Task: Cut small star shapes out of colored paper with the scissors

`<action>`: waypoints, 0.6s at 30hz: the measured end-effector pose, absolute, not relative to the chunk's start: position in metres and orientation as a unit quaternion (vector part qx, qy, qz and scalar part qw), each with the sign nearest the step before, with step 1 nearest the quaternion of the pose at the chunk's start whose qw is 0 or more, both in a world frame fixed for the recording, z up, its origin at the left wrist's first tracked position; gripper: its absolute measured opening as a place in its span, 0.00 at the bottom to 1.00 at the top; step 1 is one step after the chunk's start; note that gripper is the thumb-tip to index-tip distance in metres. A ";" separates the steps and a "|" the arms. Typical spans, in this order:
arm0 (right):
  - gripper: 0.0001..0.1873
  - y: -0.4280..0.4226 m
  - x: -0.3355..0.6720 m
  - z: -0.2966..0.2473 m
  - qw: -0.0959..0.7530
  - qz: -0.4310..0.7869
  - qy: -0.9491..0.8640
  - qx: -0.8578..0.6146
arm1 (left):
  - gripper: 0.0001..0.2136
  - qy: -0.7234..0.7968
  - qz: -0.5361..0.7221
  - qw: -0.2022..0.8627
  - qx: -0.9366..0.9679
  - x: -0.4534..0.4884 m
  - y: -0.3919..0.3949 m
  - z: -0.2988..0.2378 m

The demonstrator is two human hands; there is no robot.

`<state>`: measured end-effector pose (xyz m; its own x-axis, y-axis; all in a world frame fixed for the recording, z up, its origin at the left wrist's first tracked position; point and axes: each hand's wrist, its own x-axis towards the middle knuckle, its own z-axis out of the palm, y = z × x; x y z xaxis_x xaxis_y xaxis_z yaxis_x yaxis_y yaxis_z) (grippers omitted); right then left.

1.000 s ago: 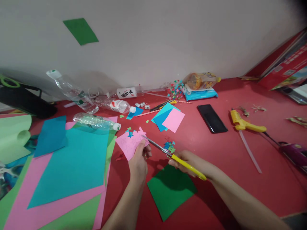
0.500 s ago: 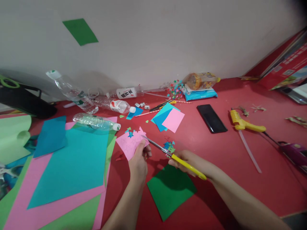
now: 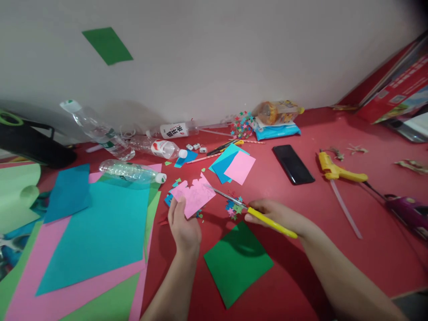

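Note:
My left hand (image 3: 183,225) pinches a small pink paper sheet (image 3: 195,196) by its near edge and holds it just above the red floor. The sheet has notched edges and faint star outlines. My right hand (image 3: 277,215) grips yellow-handled scissors (image 3: 249,210), whose blade tips reach the pink sheet's right edge. A little heap of cut paper stars (image 3: 234,207) lies under the blades. A green paper square (image 3: 236,263) lies on the floor between my forearms.
Large teal, pink and green sheets (image 3: 96,236) cover the floor at left, with plastic bottles (image 3: 132,170) behind them. A black phone (image 3: 293,164), a yellow glue gun (image 3: 337,171), a purple glue gun (image 3: 406,209) and small paper squares (image 3: 234,166) lie around. The wall is close behind.
My left hand has turned the pink sheet and shifted its grip to the lower left edge. The scissors moved slightly up and right; the view shifted a little.

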<state>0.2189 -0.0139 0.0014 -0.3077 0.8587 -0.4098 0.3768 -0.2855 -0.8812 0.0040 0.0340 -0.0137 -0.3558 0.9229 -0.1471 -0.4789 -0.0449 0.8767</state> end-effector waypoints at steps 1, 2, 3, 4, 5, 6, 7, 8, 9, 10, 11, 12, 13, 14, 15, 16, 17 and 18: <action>0.26 -0.014 0.222 0.002 0.210 0.600 -0.552 -0.539 | 0.11 0.466 0.667 0.527 0.245 0.004 0.035 -0.014; 0.25 -0.015 0.225 0.003 0.211 0.624 -0.536 -0.527 | 0.12 0.468 0.651 0.543 0.247 0.004 0.036 -0.013; 0.24 -0.016 0.227 0.004 0.210 0.648 -0.519 -0.517 | 0.12 0.471 0.635 0.561 0.245 0.003 0.036 -0.012; 0.24 -0.017 0.229 0.004 0.209 0.667 -0.503 -0.508 | 0.12 0.472 0.620 0.580 0.237 0.003 0.036 -0.011; 0.23 -0.017 0.230 0.005 0.210 0.677 -0.496 -0.502 | 0.12 0.472 0.608 0.597 0.227 0.003 0.036 -0.010; 0.23 -0.017 0.231 0.006 0.213 0.681 -0.498 -0.494 | 0.12 0.469 0.597 0.613 0.219 0.002 0.036 -0.008; 0.24 -0.018 0.231 0.006 0.216 0.680 -0.506 -0.485 | 0.11 0.462 0.587 0.629 0.214 0.002 0.035 -0.008; 0.24 -0.018 0.231 0.007 0.217 0.679 -0.517 -0.475 | 0.11 0.452 0.579 0.643 0.216 0.001 0.035 -0.008; 0.25 -0.018 0.232 0.007 0.216 0.678 -0.526 -0.465 | 0.11 0.440 0.574 0.654 0.222 0.001 0.034 -0.008; 0.25 -0.018 0.232 0.007 0.215 0.679 -0.532 -0.458 | 0.11 0.430 0.573 0.658 0.231 0.001 0.033 -0.010; 0.26 -0.018 0.232 0.008 0.214 0.682 -0.534 -0.452 | 0.11 0.426 0.576 0.655 0.239 0.002 0.032 -0.011; 0.26 -0.018 0.232 0.008 0.214 0.684 -0.534 -0.448 | 0.12 0.427 0.582 0.647 0.247 0.002 0.032 -0.012; 0.26 -0.018 0.232 0.008 0.213 0.686 -0.533 -0.448 | 0.13 0.434 0.588 0.634 0.253 0.003 0.031 -0.013; 0.27 -0.018 0.231 0.008 0.213 0.688 -0.528 -0.450 | 0.14 0.444 0.592 0.621 0.257 0.004 0.031 -0.013; 0.27 -0.018 0.229 0.008 0.213 0.691 -0.521 -0.454 | 0.15 0.454 0.597 0.608 0.260 0.005 0.030 -0.013; 0.27 -0.019 0.226 0.009 0.213 0.695 -0.513 -0.457 | 0.16 0.463 0.601 0.597 0.261 0.006 0.030 -0.013; 0.27 -0.020 0.223 0.009 0.213 0.700 -0.503 -0.460 | 0.16 0.470 0.603 0.589 0.262 0.006 0.030 -0.012; 0.28 -0.020 0.218 0.009 0.212 0.706 -0.493 -0.462 | 0.17 0.476 0.606 0.581 0.261 0.007 0.030 -0.011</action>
